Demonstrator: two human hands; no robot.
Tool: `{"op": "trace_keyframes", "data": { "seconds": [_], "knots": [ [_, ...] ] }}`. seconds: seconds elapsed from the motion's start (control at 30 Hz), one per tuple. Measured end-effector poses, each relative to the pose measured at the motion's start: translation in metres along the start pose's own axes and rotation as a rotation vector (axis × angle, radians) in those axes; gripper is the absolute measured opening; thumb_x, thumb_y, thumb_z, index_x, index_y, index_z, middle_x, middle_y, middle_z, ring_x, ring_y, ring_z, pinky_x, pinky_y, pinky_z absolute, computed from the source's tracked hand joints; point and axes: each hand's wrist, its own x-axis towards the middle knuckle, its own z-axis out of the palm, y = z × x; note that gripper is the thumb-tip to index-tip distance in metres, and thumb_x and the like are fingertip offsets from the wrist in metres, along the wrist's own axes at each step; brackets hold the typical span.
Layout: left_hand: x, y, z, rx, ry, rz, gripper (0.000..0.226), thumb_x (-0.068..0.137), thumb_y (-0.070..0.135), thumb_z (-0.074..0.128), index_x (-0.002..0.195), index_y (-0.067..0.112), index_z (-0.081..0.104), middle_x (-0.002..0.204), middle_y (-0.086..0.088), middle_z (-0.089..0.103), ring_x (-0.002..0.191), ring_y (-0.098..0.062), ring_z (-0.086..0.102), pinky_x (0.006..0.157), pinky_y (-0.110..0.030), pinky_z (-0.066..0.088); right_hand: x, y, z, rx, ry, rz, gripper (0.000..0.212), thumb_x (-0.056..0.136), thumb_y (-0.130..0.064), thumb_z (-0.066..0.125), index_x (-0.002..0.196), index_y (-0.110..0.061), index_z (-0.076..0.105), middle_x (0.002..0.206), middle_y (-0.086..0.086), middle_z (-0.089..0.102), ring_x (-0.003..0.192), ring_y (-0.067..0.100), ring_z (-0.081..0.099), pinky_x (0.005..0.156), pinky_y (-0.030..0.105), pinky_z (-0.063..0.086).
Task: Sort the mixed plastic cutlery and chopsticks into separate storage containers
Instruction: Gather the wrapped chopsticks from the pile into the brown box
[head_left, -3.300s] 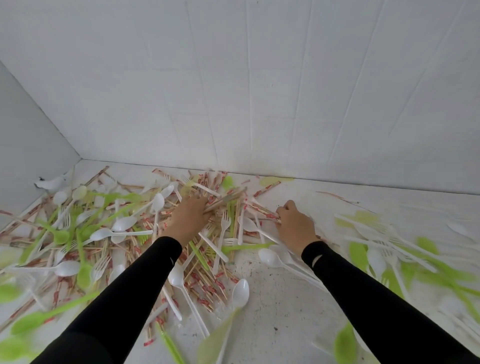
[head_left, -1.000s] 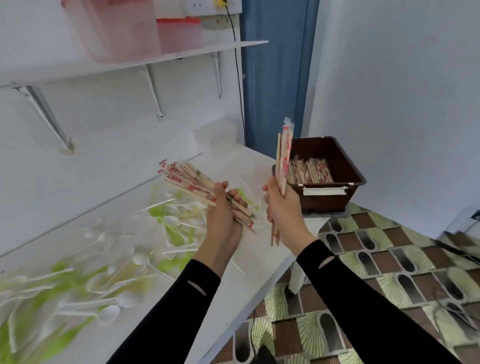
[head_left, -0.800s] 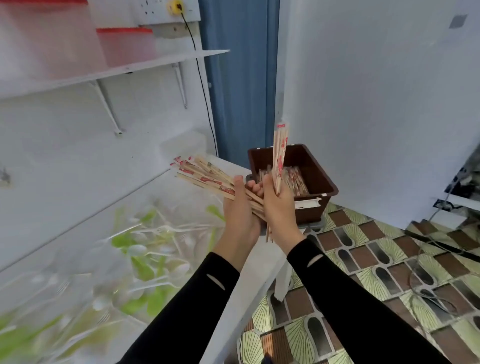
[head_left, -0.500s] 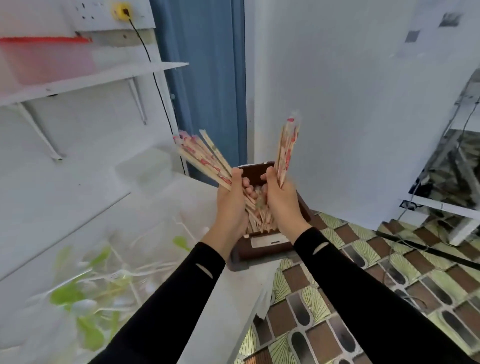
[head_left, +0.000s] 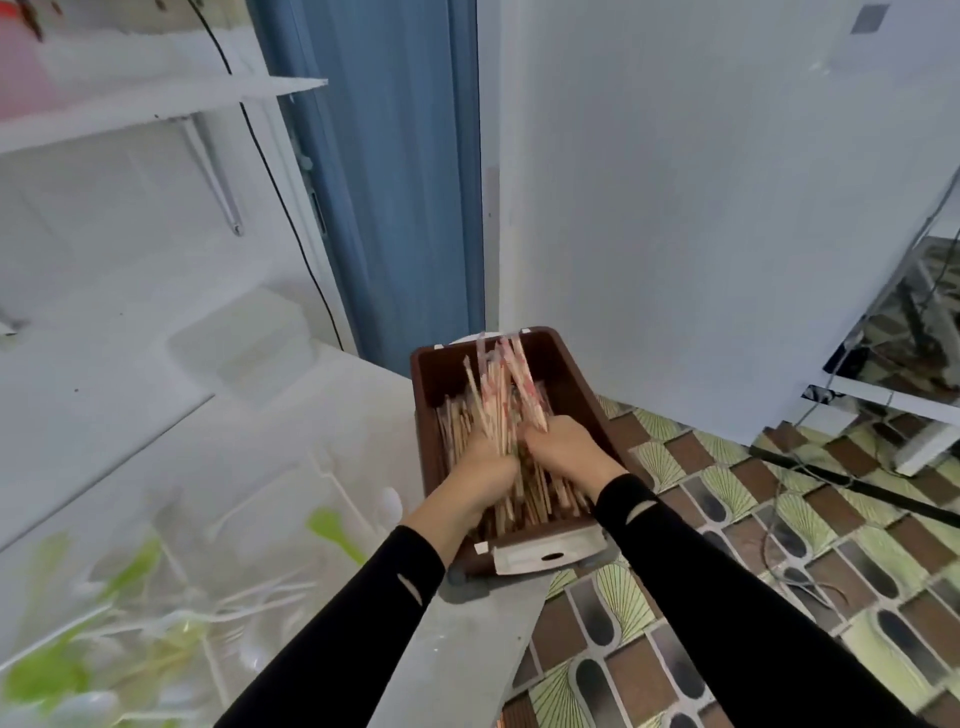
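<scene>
Fingers (head_left: 543, 428) of my left hand (head_left: 485, 467) and right hand (head_left: 569, 449) clamp chopsticks (head_left: 498, 395) in the bin (head_left: 570, 371); uneven release could scatter some.

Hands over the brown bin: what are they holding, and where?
Left hand and right hand grip paper-wrapped wooden chopsticks by their lower part, over the brown plastic bin.

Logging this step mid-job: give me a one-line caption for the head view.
Left hand and right hand hold wrapped chopsticks inside the brown bin at the table edge.
</scene>
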Motion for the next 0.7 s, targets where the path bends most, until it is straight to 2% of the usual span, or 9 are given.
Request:
{"op": "trace_keyframes", "data": {
  "seconds": [0.07, 0.17, 0.23, 0.3, 0.37, 0.43, 0.53, 0.63, 0.7],
  "knots": [
    [0.002, -0.003, 0.001, 0.093, -0.041, -0.022, 0.073, 0.081, 0.009, 0.053, 0.150, 0.014, 0.031, 0.139, -0.013, 0.051, 0.122, -0.029, 0.053, 0.105, -0.047, 0.046, 0.001, 0.002, 0.000, -0.087, -0.015, 0.009, 0.033, 0.098, -0.032, 0.049, 0.111, -0.008, 0.067, 0.094, 0.008, 0.065, 0.079, 0.022, 0.057, 0.068, 0.026, 0.043],
    [0.003, -0.006, 0.001, 0.165, -0.001, 0.037, 0.061, 0.089, 0.002, 0.053, 0.147, 0.011, 0.035, 0.136, -0.002, 0.050, 0.126, -0.019, 0.048, 0.107, -0.027, 0.036, -0.004, 0.001, -0.001, -0.108, 0.004, -0.005, 0.034, 0.096, -0.024, 0.053, 0.123, -0.003, 0.058, 0.114, 0.012, 0.066, 0.084, 0.020, 0.056, 0.072, 0.027, 0.046],
    [0.008, -0.011, 0.003, 0.197, 0.053, 0.061, 0.067, 0.085, 0.011, 0.054, 0.149, 0.016, 0.034, 0.131, 0.001, 0.057, 0.122, -0.018, 0.055, 0.101, -0.024, 0.042, -0.007, 0.001, 0.000, -0.100, 0.046, -0.018, 0.046, 0.096, -0.023, 0.055, 0.135, -0.003, 0.043, 0.123, 0.015, 0.060, 0.093, 0.022, 0.057, 0.073, 0.026, 0.042],
    [0.009, -0.016, 0.006, 0.209, 0.110, 0.044, 0.079, 0.086, 0.015, 0.055, 0.155, 0.021, 0.018, 0.131, 0.005, 0.054, 0.113, -0.013, 0.057, 0.090, -0.015, 0.044, -0.009, 0.003, 0.000, -0.124, 0.086, -0.062, 0.049, 0.094, -0.023, 0.056, 0.138, -0.007, 0.039, 0.122, 0.016, 0.061, 0.096, 0.027, 0.061, 0.074, 0.029, 0.045],
    [-0.002, -0.008, 0.006, 0.252, 0.142, 0.044, 0.083, 0.090, 0.008, 0.056, 0.156, 0.020, 0.006, 0.137, 0.004, 0.042, 0.120, -0.012, 0.048, 0.092, -0.007, 0.034, -0.009, 0.002, 0.002, -0.169, 0.104, -0.104, 0.047, 0.092, -0.024, 0.059, 0.134, -0.010, 0.042, 0.116, 0.015, 0.062, 0.096, 0.029, 0.062, 0.075, 0.032, 0.049],
    [-0.005, -0.008, 0.005, 0.365, 0.123, 0.071, 0.079, 0.090, 0.006, 0.057, 0.156, 0.016, 0.014, 0.154, -0.006, 0.028, 0.140, -0.021, 0.033, 0.107, -0.014, 0.023, -0.009, 0.003, 0.005, -0.242, 0.103, -0.130, 0.042, 0.091, -0.026, 0.060, 0.129, -0.010, 0.048, 0.119, 0.015, 0.058, 0.100, 0.031, 0.060, 0.078, 0.034, 0.049],
    [-0.006, -0.008, 0.005, 0.594, 0.063, 0.020, 0.062, 0.092, 0.016, 0.057, 0.149, 0.016, 0.033, 0.160, -0.008, 0.014, 0.147, -0.030, 0.013, 0.121, -0.032, 0.014, -0.009, 0.002, 0.008, -0.366, 0.105, -0.144, 0.041, 0.092, -0.029, 0.061, 0.126, -0.007, 0.053, 0.131, 0.016, 0.045, 0.114, 0.034, 0.051, 0.093, 0.041, 0.048],
    [-0.005, -0.007, 0.005, 0.703, 0.123, -0.007, 0.052, 0.094, 0.021, 0.053, 0.144, 0.013, 0.040, 0.154, -0.007, 0.023, 0.140, -0.032, 0.019, 0.118, -0.035, 0.021, -0.007, 0.002, 0.009, -0.444, 0.109, -0.139, 0.042, 0.093, -0.032, 0.062, 0.124, -0.005, 0.054, 0.132, 0.015, 0.040, 0.115, 0.034, 0.048, 0.094, 0.042, 0.048],
    [-0.004, -0.005, 0.005, 0.680, 0.155, -0.013, 0.054, 0.092, 0.014, 0.057, 0.142, 0.006, 0.039, 0.151, -0.010, 0.022, 0.136, -0.030, 0.024, 0.114, -0.028, 0.022, -0.006, 0.000, 0.011, -0.459, 0.114, -0.126, 0.033, 0.094, -0.027, 0.060, 0.117, -0.003, 0.055, 0.132, 0.015, 0.038, 0.097, 0.032, 0.054, 0.080, 0.037, 0.049]
  ]
}}
